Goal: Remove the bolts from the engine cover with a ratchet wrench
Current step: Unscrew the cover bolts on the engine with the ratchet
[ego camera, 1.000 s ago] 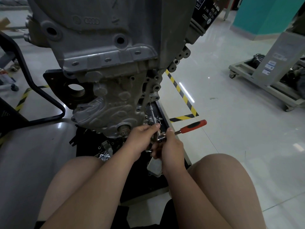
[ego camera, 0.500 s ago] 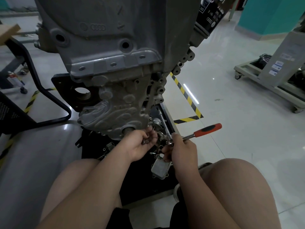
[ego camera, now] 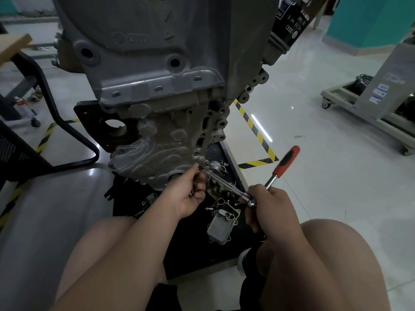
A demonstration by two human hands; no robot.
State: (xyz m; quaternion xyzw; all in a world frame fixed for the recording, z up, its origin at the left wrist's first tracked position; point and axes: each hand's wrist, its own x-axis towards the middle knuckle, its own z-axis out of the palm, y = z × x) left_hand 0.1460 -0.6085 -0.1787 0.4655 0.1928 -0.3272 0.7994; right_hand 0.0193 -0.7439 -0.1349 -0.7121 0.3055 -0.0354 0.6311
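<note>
Right hand (ego camera: pixel 271 209) curls round the ratchet wrench (ego camera: pixel 284 163) head; left hand (ego camera: pixel 186 195) pinches the extension bar (ego camera: pixel 224 183) tip at the lower edge of the engine cover (ego camera: pixel 157 151). Below, the black tray (ego camera: pixel 228 154) holds an oil cooler (ego camera: pixel 222 226) and loose bolts (ego camera: pixel 209 208).

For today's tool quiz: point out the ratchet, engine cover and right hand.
ratchet (ego camera: pixel 289 158): head view, on its red grip.
engine cover (ego camera: pixel 157 153): head view, on its ribbed middle.
right hand (ego camera: pixel 271 207): head view, on its back.

One engine (ego camera: pixel 157 52), one ratchet wrench (ego camera: pixel 287 160), and two hands: a left hand (ego camera: pixel 186 196) and a right hand (ego camera: pixel 271 209). One black oil filter (ego camera: pixel 289 21), one wheeled cart (ego camera: pixel 350 108), one chair (ego camera: pixel 13 151), one finned metal block (ego camera: pixel 222 225), one black mat (ego camera: pixel 190 243).
</note>
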